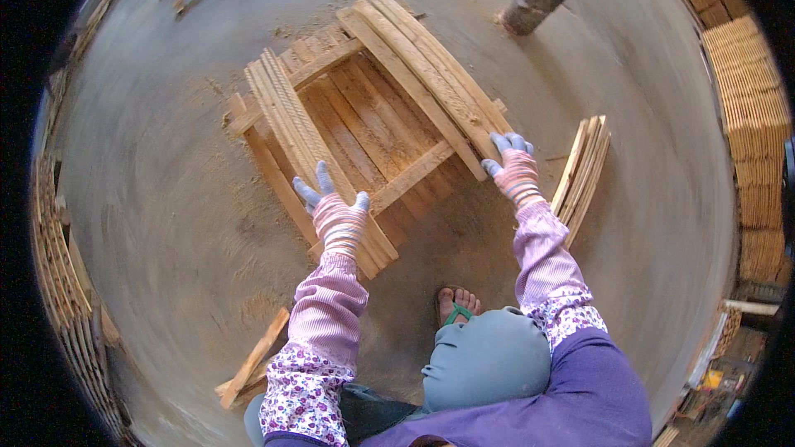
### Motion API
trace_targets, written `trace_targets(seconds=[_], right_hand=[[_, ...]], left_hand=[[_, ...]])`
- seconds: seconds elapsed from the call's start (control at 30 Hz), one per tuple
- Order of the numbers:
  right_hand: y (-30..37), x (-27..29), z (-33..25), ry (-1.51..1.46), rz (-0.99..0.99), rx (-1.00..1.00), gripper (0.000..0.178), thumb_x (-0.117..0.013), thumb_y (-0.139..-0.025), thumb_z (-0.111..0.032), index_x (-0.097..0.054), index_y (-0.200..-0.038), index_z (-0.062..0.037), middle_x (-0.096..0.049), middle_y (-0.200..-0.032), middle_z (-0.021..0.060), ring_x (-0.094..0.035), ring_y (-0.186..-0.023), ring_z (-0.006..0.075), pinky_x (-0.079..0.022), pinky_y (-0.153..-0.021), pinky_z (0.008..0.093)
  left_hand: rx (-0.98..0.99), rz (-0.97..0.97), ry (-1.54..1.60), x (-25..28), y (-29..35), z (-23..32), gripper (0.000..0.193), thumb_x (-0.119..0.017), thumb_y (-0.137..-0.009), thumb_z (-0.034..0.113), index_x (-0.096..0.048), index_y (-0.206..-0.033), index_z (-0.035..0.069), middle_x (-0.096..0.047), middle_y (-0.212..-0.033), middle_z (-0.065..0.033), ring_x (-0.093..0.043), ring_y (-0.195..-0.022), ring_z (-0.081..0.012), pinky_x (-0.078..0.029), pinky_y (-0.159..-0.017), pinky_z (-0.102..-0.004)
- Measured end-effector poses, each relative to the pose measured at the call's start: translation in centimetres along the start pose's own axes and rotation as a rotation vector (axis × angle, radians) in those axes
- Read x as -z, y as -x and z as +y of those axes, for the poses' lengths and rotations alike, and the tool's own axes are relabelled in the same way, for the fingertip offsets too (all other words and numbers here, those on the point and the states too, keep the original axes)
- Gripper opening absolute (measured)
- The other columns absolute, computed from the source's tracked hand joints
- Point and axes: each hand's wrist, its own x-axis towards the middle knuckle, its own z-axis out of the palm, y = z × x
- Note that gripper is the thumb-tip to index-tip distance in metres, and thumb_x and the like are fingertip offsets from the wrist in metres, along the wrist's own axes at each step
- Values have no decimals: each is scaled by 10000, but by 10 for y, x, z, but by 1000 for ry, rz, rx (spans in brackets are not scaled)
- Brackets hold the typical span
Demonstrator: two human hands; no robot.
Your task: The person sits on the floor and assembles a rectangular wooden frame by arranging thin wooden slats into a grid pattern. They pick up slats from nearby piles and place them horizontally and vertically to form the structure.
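A low slatted wooden pallet (356, 116) lies on the floor in front of me, with crossbars over its boards. Long wooden planks (290, 116) lie side by side across its left part, and another set of planks (422, 66) lies along its right part. My left hand (335, 211), in a striped knit glove with grey fingertips, is over the near part of the left planks, fingers spread. At the near end of the right planks, my gloved right hand (515, 167) has its thumb and fingers around their edge. Its fingertips are partly hidden.
A small bundle of sticks (582, 167) lies right of the pallet. Loose wood pieces (258, 356) lie near my left side. A round post (546, 0) stands at the far right. Stacked slats (749, 124) line the right side. My sandalled foot (457, 302) is close to the pallet.
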Motion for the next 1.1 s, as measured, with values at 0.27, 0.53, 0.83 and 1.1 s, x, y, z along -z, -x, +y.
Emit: trace_targets(seconds=[0.27, 0.53, 0.83, 1.1], right_hand=[[9, 9, 0, -1135, -393, -271, 419, -597, -996, -211, -581, -1348, 16, -694, -1177, 143, -670, -1111, 250, -532, -955, 352], [38, -20, -73, -1338, -604, -86, 528, -640, -920, -87, -503, -1412, 49, -680, -1224, 143, -669, -1085, 244, -516, -980, 332], [66, -26, -123, -460, -526, 429, 671, -689, -874, -275, -455, -1468, -68, -568, -1370, 229, -554, -1275, 356, -447, -1076, 422], [9, -24, -62, 265, -93, 33, 552, -606, -833, -138, -537, -1381, -136, -610, -1215, 130, -597, -1108, 318, -476, -968, 468]], left_hand=[[26, -85, -9, 11, 1, -1, 1040, -798, -816, 402, -135, -1613, 313, 117, -1643, -257, -271, -1454, -519, -429, -1156, -470], [-13, -68, 22, 6, 1, -5, 1110, -834, -748, 508, -178, -1614, 280, 92, -1644, -279, -257, -1468, -508, -354, -1180, -478], [-15, -50, -6, 0, 2, -7, 1251, -833, -652, 671, -135, -1618, 291, 85, -1649, -262, -209, -1468, -542, -352, -1191, -509], [5, -77, 54, 4, 2, -3, 1212, -862, -661, 605, -195, -1615, 266, 71, -1653, -270, -189, -1485, -523, -286, -1208, -488]])
